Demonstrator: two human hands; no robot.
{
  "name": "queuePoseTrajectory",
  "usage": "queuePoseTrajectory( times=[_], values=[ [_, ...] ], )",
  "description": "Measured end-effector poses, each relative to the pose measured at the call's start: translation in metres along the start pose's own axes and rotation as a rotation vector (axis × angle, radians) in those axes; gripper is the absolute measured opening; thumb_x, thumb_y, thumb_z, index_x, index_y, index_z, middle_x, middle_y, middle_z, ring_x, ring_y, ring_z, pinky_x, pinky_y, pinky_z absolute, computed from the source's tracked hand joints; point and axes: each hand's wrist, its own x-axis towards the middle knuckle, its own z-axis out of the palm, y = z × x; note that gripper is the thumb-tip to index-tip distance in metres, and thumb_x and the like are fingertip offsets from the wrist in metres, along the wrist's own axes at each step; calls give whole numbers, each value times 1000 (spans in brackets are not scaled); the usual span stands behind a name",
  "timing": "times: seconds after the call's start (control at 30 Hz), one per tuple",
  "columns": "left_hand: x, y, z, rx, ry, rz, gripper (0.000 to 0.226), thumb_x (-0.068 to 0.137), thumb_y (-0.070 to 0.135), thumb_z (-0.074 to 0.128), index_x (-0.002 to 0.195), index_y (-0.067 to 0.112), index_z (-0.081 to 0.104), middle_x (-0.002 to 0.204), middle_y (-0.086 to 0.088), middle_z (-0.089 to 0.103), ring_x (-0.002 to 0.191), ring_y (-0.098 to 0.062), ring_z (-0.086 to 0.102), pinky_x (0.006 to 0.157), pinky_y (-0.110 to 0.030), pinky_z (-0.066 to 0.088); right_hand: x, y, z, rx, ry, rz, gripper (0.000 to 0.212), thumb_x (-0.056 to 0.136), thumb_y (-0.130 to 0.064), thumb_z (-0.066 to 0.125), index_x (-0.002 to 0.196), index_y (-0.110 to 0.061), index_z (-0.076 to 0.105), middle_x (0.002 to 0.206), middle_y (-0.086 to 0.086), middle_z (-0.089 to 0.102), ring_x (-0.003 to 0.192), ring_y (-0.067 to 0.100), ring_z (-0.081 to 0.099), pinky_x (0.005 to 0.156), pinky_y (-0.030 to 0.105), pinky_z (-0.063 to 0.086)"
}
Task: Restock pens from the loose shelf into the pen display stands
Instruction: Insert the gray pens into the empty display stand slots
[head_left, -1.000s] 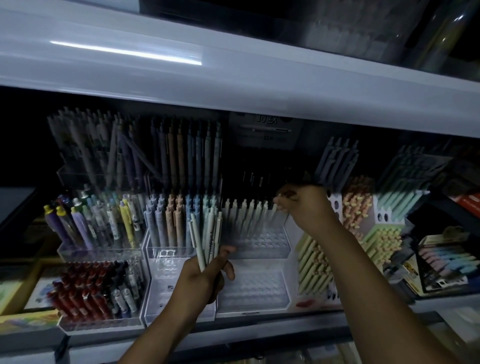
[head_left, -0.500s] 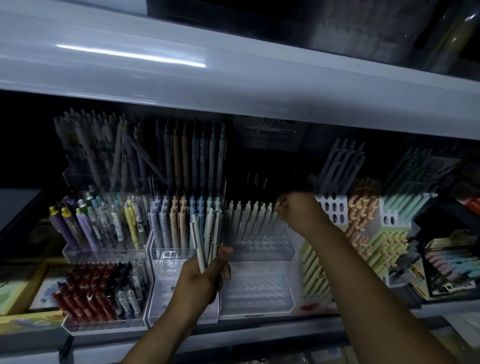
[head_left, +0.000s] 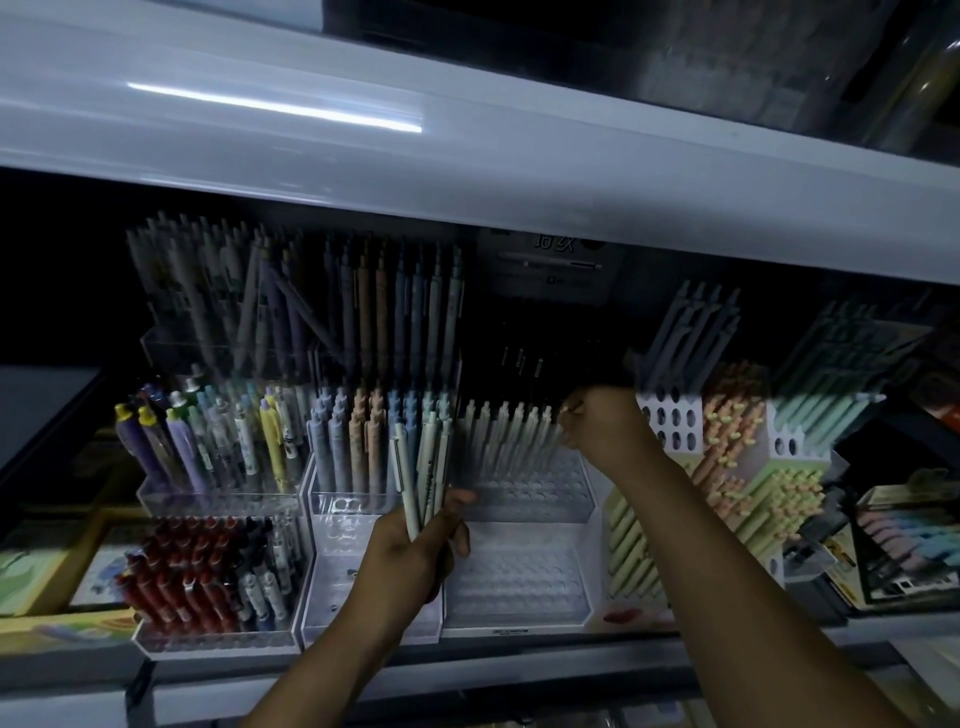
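Lower centre of the frame: the left hand (head_left: 410, 551) grips a bundle of pale pens (head_left: 422, 467), held upright. Just right of it stands the clear tiered display stand (head_left: 514, 577). Farther back, the right hand (head_left: 605, 431) meets the right end of the stand's upper pen row (head_left: 506, 441), fingers curled; whether they grasp a pen cannot be told.

Pastel packs (head_left: 909, 540) right, perhaps highlighters; yellow box (head_left: 52, 631) left.
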Motion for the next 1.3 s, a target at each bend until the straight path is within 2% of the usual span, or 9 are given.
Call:
queuePoseTrajectory(
  times=[0.23, 0.33, 0.4, 0.57, 0.73, 0.9, 1.03, 1.2, 1.3],
  values=[
    [-2, 2, 4, -15, -14, -16, 25, 105, 21, 51, 105, 1, 65, 53, -1, 54, 36, -11, 31, 40, -21, 27, -12, -1, -2, -1, 63, 2, 21, 92, -19, 65, 93, 2, 70, 85, 18, 70, 78, 34, 69, 73, 47, 60],
    [-3, 5, 8, -31, -24, -9, 34, 107, 27, 47, 87, 4, 62, 48, 0, 52, 34, -12, 31, 39, -20, 26, -28, -15, -8, 181, 80, -91, 26, 94, -12, 68, 114, 5, 68, 97, 20, 70, 78, 28, 68, 73, 44, 61],
    [-2, 5, 11, -33, -21, 0, 40, 107, 28, 44, 79, 5, 62, 44, 0, 49, 32, -12, 30, 40, -20, 26, -43, -33, -14, 355, -48, -148, 21, 92, -10, 72, 112, -5, 70, 99, 15, 71, 68, 17, 67, 64, 32, 61],
    [-1, 1, 9, 43, -91, 3, 53, 104, 38, 45, 69, 3, 63, 42, -8, 36, 34, -17, 27, 43, -23, 26, -67, -63, -20, 773, -363, -160, 17, 89, -3, 74, 106, -2, 71, 85, 7, 73, 63, 24, 68, 50, 31, 56],
    [-3, -1, 11, 51, -117, 10, 51, 100, 39, 50, 67, 4, 66, 43, -11, 35, 35, -18, 27, 45, -26, 26, -65, -67, -24, 731, -392, -148, 21, 88, 0, 74, 106, 10, 68, 94, 32, 68, 63, 24, 68, 55, 32, 60],
    [-2, 1, 6, 6, -62, -44, 53, 102, 37, 49, 81, -4, 75, 45, -12, 51, 33, -19, 35, 40, -21, 27, -52, -57, -41, 849, -299, -94, 12, 86, 5, 72, 97, 8, 70, 72, 16, 71, 60, 21, 70, 60, 31, 62],
    [0, -1, 1, -48, -50, -67, 39, 104, 29, 49, 103, -5, 68, 67, -12, 71, 34, -18, 39, 41, -21, 27, -40, -45, -61, 863, -146, -23, 16, 87, 4, 71, 103, 8, 69, 71, 11, 73, 61, 17, 72, 61, 23, 60],
    [1, -5, 0, -32, -66, -62, 39, 91, 42, 59, 84, 4, 66, 61, -17, 42, 38, -17, 29, 41, -25, 28, -31, -29, -71, 686, -108, 13, 10, 87, 3, 73, 97, 2, 70, 84, 21, 71, 62, 15, 70, 59, 20, 59],
    [3, -5, 0, -107, -90, -84, 38, 100, 40, 55, 81, 9, 64, 63, -13, 38, 43, -17, 27, 43, -27, 28, -19, -17, -67, 450, -68, 3, 14, 89, -4, 73, 85, -16, 69, 92, 17, 73, 73, 20, 69, 74, 32, 62]
  ],
)
